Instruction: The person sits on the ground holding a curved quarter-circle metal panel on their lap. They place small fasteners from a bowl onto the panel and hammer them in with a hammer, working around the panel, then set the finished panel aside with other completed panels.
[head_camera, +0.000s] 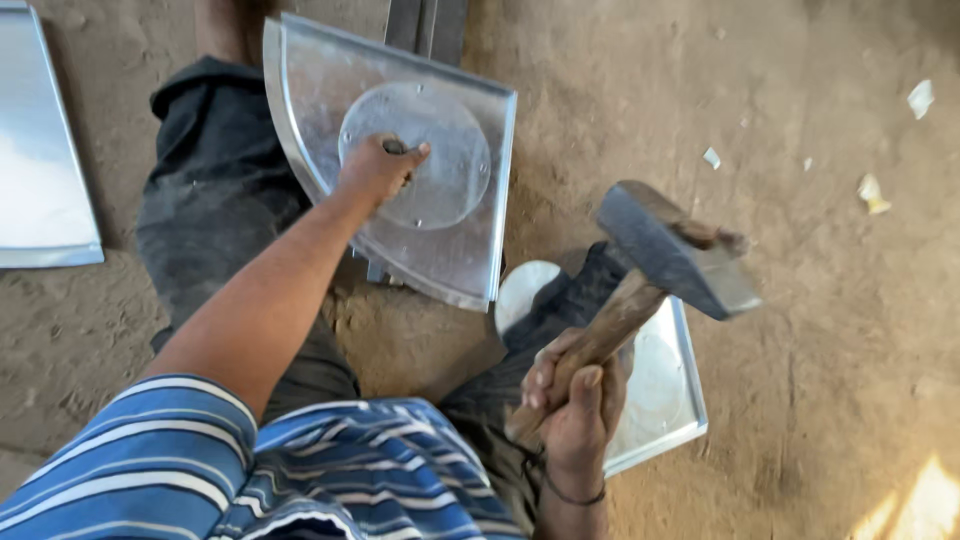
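Observation:
My left hand (378, 166) grips a small dark tool held against a round metal disc (450, 160). The disc lies on a quarter-round sheet-metal tray (470, 260) that rests over my leg. My right hand (572, 400) is closed around the wooden handle of a heavy hammer (668, 250). The hammer's steel head is raised to the right of the tray, above my right knee.
A second shiny metal tray (670, 400) lies on the dirt floor under the hammer. Another metal sheet (40, 150) sits at the far left. A metal bar (425, 25) runs under the tray's top edge. Small white scraps (872, 192) dot the floor at right.

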